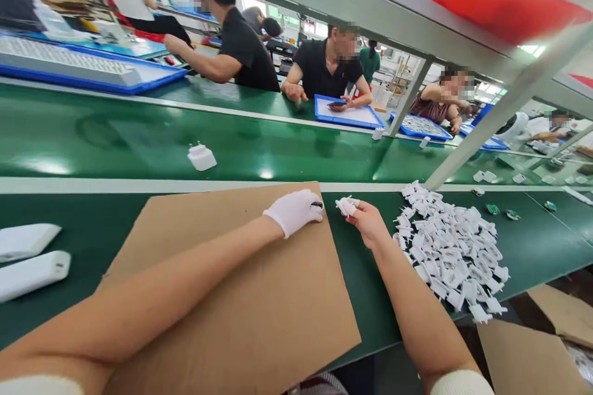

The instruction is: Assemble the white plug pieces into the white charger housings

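Note:
My left hand (pixel 294 211), in a white glove, is closed round a small piece with a dark face (pixel 317 204); the glove hides the rest of it. It is above the right edge of a cardboard sheet (pixel 222 296). Just to the right, my right hand (pixel 370 222) pinches a white plug cover with pins (pixel 345 205) in its fingertips. White coverings show on some of those fingertips. The two held pieces are close together but apart. Beside my right forearm lies a big heap of similar white plug covers (pixel 454 247).
A white charger (pixel 202 157) sits on the green conveyor belt (pixel 115 136). Two long white housings (pixel 34 274) lie at the left. Small green circuit boards (pixel 492 209) are right of the heap. A slanted metal post (pixel 500 111) rises behind it. Co-workers (pixel 324 68) sit across the belt.

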{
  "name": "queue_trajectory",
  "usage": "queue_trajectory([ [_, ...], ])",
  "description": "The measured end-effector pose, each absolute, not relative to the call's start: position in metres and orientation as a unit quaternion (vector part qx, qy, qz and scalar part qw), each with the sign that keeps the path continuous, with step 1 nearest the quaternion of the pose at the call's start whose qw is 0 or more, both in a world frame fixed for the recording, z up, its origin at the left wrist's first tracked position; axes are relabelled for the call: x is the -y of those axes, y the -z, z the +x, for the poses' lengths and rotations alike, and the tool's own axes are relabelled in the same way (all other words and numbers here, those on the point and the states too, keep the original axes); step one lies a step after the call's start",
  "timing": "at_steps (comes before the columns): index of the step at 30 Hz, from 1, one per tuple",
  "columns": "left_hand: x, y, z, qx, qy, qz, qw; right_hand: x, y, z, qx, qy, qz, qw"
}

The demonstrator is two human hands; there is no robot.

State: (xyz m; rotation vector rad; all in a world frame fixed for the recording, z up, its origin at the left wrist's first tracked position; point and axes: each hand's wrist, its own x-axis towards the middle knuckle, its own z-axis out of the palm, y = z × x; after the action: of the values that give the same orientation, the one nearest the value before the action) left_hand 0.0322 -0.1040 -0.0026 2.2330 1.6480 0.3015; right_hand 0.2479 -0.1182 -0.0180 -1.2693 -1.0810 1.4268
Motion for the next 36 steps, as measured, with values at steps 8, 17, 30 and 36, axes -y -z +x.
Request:
queue_trajectory([
  [8,0.120,0.047,0.040,-0.576,-0.305,0.675,0.345,0.123,0.018,0.235,0.541,-0.445,-0.498,0.512],
  [17,0.121,0.047,0.037,-0.582,-0.287,0.681,0.340,0.125,0.019,0.260,0.621,-0.406,-0.583,0.331],
  [30,0.123,0.041,0.039,-0.570,-0.314,0.658,0.380,0.118,0.037,0.246,0.744,-0.228,-0.517,0.358],
  [36,0.123,0.041,0.040,-0.575,-0.304,0.662,0.372,0.133,0.027,0.227,0.712,-0.222,-0.473,0.470],
])
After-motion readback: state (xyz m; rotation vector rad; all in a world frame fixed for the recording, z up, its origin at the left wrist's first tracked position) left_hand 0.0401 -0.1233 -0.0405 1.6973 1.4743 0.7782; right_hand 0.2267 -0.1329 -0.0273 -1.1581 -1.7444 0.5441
